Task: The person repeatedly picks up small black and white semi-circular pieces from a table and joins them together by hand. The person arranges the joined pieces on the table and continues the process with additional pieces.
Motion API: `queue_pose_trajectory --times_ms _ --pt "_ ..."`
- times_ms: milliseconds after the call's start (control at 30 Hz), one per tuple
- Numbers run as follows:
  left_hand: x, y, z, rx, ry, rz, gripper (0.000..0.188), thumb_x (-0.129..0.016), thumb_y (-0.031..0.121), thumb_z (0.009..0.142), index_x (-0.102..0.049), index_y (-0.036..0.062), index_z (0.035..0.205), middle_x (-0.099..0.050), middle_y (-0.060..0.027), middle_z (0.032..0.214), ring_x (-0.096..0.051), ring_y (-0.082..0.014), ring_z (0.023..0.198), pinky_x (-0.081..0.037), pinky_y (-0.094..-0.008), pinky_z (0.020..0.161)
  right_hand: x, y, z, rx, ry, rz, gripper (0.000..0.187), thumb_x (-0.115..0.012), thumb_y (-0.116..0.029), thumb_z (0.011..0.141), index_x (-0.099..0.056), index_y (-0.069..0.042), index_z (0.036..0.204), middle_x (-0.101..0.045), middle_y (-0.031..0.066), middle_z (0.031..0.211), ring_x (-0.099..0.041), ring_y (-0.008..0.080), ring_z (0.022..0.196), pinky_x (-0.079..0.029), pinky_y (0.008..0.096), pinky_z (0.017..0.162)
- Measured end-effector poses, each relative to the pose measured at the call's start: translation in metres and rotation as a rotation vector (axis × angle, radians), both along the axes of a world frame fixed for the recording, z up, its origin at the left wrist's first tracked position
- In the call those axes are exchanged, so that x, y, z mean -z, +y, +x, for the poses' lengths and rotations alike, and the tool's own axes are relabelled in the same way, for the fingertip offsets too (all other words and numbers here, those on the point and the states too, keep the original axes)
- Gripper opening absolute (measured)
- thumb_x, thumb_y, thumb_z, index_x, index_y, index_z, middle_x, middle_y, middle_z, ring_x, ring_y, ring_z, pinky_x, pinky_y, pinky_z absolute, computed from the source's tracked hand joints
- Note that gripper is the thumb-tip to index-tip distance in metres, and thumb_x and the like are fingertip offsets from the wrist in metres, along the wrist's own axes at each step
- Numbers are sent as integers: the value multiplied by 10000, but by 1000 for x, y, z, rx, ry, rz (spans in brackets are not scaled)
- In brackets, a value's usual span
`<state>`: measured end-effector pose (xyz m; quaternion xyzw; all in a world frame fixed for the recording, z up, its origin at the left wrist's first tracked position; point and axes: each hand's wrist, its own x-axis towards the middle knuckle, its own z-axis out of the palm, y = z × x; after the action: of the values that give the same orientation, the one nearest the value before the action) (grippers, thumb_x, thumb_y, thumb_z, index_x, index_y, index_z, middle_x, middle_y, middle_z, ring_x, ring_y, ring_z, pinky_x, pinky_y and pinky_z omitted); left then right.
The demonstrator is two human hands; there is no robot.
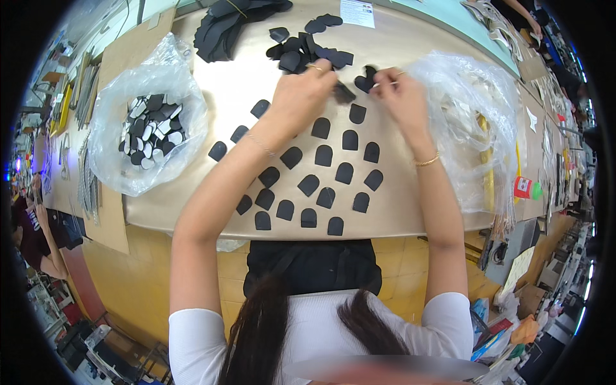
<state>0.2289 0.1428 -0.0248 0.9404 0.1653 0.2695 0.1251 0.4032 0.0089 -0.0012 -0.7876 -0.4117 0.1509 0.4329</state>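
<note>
My left hand (305, 93) is bent over a loose pile of small black pieces (308, 52), its fingers drawn together. What it pinches, if anything, is hidden. A blurred black piece (344, 94) shows just right of its fingertips; I cannot tell whether it is held. Between the fingers of my right hand (399, 96) are black rounded pieces (366, 79). Below and between my forearms, several flat black pieces (323, 155), each with one rounded end, lie spread apart in loose rows on the tan tabletop (398, 205).
At the left, a clear plastic bag (106, 138) holds black and white pieces (154, 131). Another clear bag (471, 83) lies at the right, near a red bottle with a green cap (526, 188). Larger black sheets (221, 29) and a paper (357, 13) sit at the far side.
</note>
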Motion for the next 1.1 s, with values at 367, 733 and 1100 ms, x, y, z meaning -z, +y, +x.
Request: queue_pose_trajectory --times_ms 367,733,1100 --pt "-27 -8 -14 -69 163 -171 304 -761 229 858 -677 123 1130 -650 -66 1026 -680 -258 795 -547 -367 652 -24 -41 -9 -105 760 120 200 -674 -122 979 -629 18 1116 -717 83 939 -726 134 830 -625 262 770" --pt "-70 -81 -50 60 -254 -59 397 -860 150 758 -667 24 1081 -670 -92 901 -667 -238 724 -529 -314 561 -57 -63 -64 -198 613 185 173 -681 -133 975 -656 27 1037 -723 89 905 -730 141 841 -574 232 717" --pt "-76 -84 -66 79 -260 -204 157 -781 72 833 -740 33 980 -746 -64 1005 -618 -143 581 -499 -256 539 -63 -71 -86 -316 557 193 236 -729 -203 958 -688 9 1051 -685 0 889 -606 60 806 -500 217 758"
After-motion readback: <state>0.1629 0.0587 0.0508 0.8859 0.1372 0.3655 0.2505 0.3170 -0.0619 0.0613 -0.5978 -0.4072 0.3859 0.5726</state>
